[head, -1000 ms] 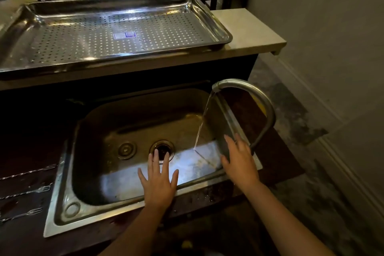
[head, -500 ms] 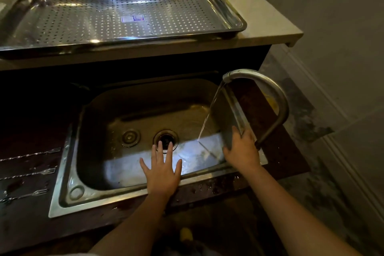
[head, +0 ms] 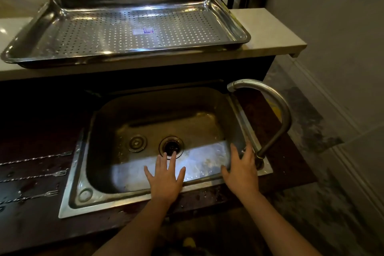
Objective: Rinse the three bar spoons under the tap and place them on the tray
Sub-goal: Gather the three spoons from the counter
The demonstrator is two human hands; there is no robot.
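Three twisted-stem bar spoons with fork ends lie side by side on the dark counter left of the sink: the far one (head: 39,158), the middle one (head: 37,176) and the near one (head: 33,196). The perforated steel tray (head: 33,35) sits on the raised pale ledge behind the sink. The curved tap (head: 278,114) stands at the sink's right rim, with no water running from it. My left hand (head: 165,178) hovers flat over the sink's front rim, fingers spread. My right hand (head: 242,169) is open at the tap's base, fingers near its handle. Neither hand holds a spoon.
The steel sink (head: 68,199) has a drain (head: 171,146) and a smaller fitting (head: 137,143) in its wet bottom. A grey wall and tiled floor lie to the right. Chairs stand beyond the ledge.
The water stream that fell from the tap has stopped. My right hand shifted slightly at the tap's base. The camera tilted up a little.
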